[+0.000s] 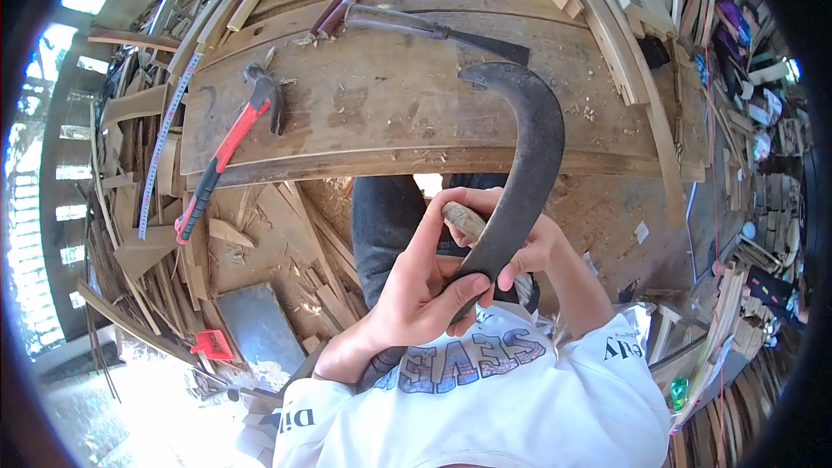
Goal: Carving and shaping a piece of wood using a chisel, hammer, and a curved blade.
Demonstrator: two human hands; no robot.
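Observation:
A large dark curved blade (536, 150) rises diagonally from my hands, its hooked tip over the bench. My left hand (425, 299) grips the lower part of it, thumb pressed on the flat metal. Just left of the blade, the pale end of a short wooden piece (462, 220) shows between my fingers. My right hand (529, 243) is closed around that wood, partly hidden behind the metal. On the bench (364, 108) lie a red-and-black claw hammer (232, 139), a straight tool with a flat dark blade (488, 45) and two dark red wooden handles (341, 9).
Wooden battens (611, 61) line the bench's back and right. A pale tape measure (165, 149) runs down the left, beside scrap wood (130, 286). A grey board (256, 338) and red scoop (211, 344) sit lower left. Dark jeans (377, 225) show under the bench; clutter fills the right.

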